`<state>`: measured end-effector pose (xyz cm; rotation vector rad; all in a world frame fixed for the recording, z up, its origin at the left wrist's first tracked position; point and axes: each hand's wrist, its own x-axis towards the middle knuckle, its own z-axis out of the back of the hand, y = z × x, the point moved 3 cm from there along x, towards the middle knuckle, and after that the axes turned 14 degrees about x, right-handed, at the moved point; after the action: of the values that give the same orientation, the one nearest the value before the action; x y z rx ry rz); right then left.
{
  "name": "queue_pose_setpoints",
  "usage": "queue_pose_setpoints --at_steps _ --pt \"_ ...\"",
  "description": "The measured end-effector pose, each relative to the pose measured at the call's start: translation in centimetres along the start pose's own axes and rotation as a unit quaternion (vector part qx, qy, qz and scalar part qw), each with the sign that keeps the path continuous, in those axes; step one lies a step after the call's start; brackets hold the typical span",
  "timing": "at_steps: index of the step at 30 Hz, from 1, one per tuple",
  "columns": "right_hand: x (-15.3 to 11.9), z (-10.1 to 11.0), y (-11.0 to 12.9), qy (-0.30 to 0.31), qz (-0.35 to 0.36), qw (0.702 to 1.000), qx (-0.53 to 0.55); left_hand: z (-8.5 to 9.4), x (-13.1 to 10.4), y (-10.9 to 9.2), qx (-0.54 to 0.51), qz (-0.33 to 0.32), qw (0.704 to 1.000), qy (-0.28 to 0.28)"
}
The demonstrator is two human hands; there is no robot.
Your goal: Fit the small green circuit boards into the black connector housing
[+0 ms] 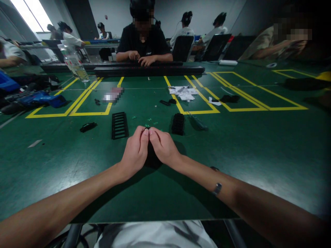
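My left hand (134, 151) and my right hand (164, 146) meet over the green table, thumbs side by side and fingers curled inward. Both are closed around a small black part (147, 128); only a bit of it shows at the thumb tips, and the rest is hidden. Beyond my left hand lies a black slotted tray (120, 126). A black part with several compartments (178, 124) lies beyond my right hand. Small green pieces (150, 122) are scattered between these two.
A black clip-like piece (88, 127) is at left, a screwdriver (198, 122) at right. Farther back are crumpled white paper (184, 92), a plastic bottle (74, 62), blue tools (41, 98) and a long black bar (150, 71). A person (144, 38) sits opposite.
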<state>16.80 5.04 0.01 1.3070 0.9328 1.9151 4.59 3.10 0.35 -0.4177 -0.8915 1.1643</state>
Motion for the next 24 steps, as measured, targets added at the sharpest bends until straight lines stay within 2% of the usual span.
queue_pose_setpoints --at_steps 24 --pt "-0.22 -0.65 -0.50 -0.023 -0.034 0.997 0.058 -0.35 -0.15 0.61 0.039 -0.010 0.999 -0.025"
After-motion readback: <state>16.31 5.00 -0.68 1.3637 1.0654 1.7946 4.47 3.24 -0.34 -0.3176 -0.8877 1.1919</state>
